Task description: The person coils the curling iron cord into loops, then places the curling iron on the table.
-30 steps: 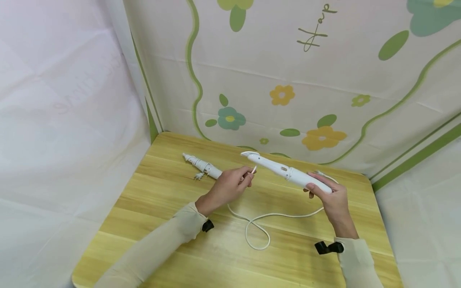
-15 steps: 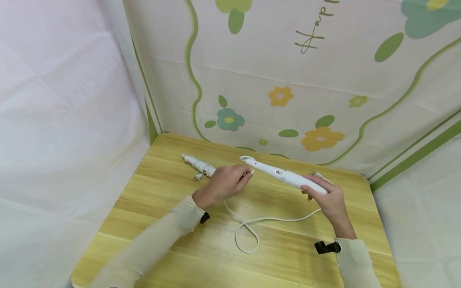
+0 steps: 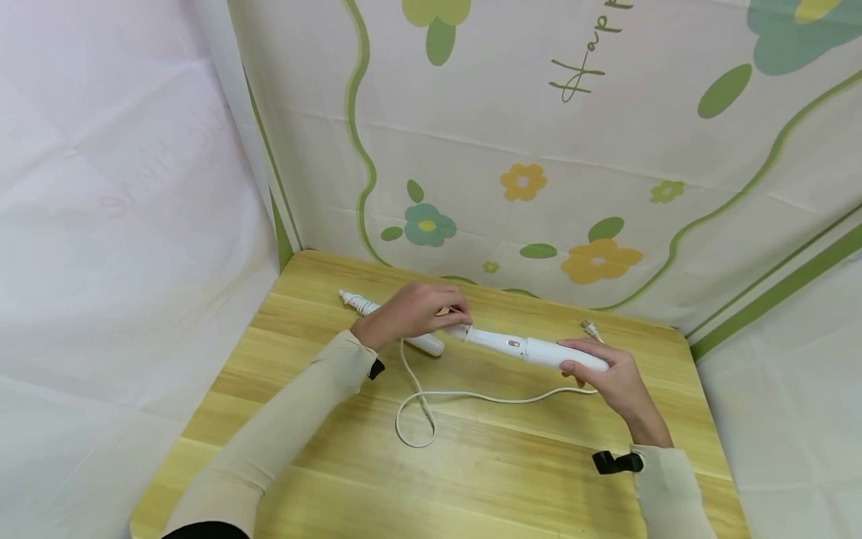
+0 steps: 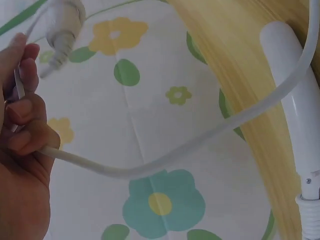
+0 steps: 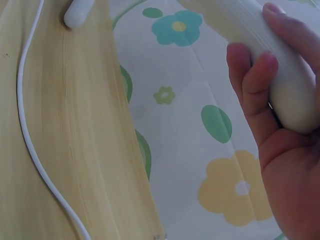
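Observation:
My right hand (image 3: 609,378) grips the thick, rounded half of a white hair styling iron (image 3: 552,353), held almost level above the table. In the right wrist view, fingers and thumb wrap around the smooth iron (image 5: 292,97). My left hand (image 3: 417,311) is at the iron's narrower left end and pinches its white cord (image 4: 125,172). The iron's cord end (image 4: 65,20) shows blurred near those fingers in the left wrist view. Behind the left hand lies a second white iron (image 3: 427,344), cord wound around its handle, partly hidden by that hand.
The loose cord (image 3: 471,393) loops across the wooden table (image 3: 471,479) and runs right. Its plug (image 3: 590,328) shows beyond the right hand. A white flower-printed cloth (image 3: 471,150) rises behind the table's back edge, with plain white cloth at the left.
The left hand has moved up and over the iron's narrow end with the cord. That end has dipped slightly, and the cord's loop on the table has shifted left.

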The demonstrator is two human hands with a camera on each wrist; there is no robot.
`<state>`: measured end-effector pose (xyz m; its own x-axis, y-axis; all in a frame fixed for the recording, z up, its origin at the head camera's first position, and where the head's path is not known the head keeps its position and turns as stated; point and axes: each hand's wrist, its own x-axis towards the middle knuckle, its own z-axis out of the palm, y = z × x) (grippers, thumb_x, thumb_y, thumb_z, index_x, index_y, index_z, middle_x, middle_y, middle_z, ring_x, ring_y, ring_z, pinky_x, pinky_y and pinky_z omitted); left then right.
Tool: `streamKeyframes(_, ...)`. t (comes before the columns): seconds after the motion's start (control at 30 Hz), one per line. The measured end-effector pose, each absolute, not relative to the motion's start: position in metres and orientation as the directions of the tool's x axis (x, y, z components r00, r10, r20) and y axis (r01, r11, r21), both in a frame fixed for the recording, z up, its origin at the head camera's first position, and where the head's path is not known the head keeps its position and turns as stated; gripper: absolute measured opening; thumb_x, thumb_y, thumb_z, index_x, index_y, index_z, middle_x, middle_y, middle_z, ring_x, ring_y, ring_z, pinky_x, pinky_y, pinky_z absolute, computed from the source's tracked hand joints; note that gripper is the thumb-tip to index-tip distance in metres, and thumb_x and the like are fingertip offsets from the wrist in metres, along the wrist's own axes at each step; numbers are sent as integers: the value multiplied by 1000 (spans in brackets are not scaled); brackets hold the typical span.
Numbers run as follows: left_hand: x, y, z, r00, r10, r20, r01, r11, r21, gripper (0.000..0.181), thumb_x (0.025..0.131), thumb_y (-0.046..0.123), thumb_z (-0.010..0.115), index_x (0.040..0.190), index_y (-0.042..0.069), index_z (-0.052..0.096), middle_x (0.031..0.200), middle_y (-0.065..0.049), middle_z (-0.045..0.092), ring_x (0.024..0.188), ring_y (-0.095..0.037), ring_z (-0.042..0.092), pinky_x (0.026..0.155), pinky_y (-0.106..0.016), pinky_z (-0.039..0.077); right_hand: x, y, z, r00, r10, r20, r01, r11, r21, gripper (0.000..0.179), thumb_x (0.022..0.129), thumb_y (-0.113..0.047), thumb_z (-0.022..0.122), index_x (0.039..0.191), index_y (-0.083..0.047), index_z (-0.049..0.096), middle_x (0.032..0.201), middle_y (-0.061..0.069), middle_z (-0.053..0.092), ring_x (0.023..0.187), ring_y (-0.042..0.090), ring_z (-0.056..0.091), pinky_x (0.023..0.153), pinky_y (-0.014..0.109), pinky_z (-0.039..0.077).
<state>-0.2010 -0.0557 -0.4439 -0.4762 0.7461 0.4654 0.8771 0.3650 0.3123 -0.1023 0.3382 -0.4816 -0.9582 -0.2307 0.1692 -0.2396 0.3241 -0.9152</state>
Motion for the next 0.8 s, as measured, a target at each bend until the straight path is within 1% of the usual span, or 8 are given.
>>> streamKeyframes(0.1,-206,-57,-442,-513,744,427,840,334,428,8,103,32,78,103,24,81,98,12,75,69,0,51,64,-21,45,-101,341,-484,-950,-258,178,-250,284,-926,33,96,11,76,129,9,74,112,-8,81,74,8,76,55,25,55)
streamKeyframes(0.17,-208,-57,-442,-553,743,376,784,311,538,8,103,31,78,102,24,81,96,12,74,67,-3,48,64,-22,44,-101,342,-486,-943,-274,190,-259,244,-935,33,96,13,74,129,11,73,115,-8,81,75,8,76,55,25,55)
streamKeyframes(0.27,-209,-58,-440,-623,733,272,638,276,719,7,104,30,78,102,24,80,96,10,74,70,-8,53,66,-24,47,-102,344,-488,-934,-292,206,-265,180,-947,31,97,16,71,128,14,72,116,-7,81,74,8,76,54,25,54)
streamKeyframes(0.37,-210,-57,-443,-661,727,187,500,240,832,6,104,29,78,101,24,81,96,7,74,74,-12,56,68,-26,49,-102,343,-486,-931,-302,205,-255,138,-957,31,97,17,70,128,13,72,115,-6,82,74,9,76,53,25,54)
streamKeyframes(0.47,-209,-54,-449,-664,732,154,424,198,884,9,105,24,76,101,17,81,95,-3,75,76,-13,58,71,-27,49,-101,340,-483,-928,-310,207,-249,101,-963,32,97,18,69,127,9,75,113,-4,82,74,11,77,53,26,53)
streamKeyframes(0.6,-207,-47,-462,-685,703,190,345,83,935,15,108,10,69,103,1,79,94,-12,76,72,-12,58,67,-26,49,-100,336,-479,-923,-295,246,-263,21,-964,34,98,18,67,126,3,78,114,-2,82,73,12,75,54,26,54)
streamKeyframes(0.7,-204,-40,-474,-730,656,194,259,3,966,21,111,5,61,110,-8,77,83,-6,73,60,-9,52,56,-25,44,-101,333,-478,-923,-255,289,-280,-71,-957,33,99,18,65,126,4,78,116,2,82,73,13,75,56,23,56)
streamKeyframes(0.8,-199,-34,-485,-772,621,139,141,-46,989,27,115,6,52,120,-11,72,77,2,69,51,-8,45,47,-24,36,-102,329,-477,-930,-199,309,-286,-135,-949,31,100,18,65,127,7,77,117,6,82,75,15,77,59,22,57)
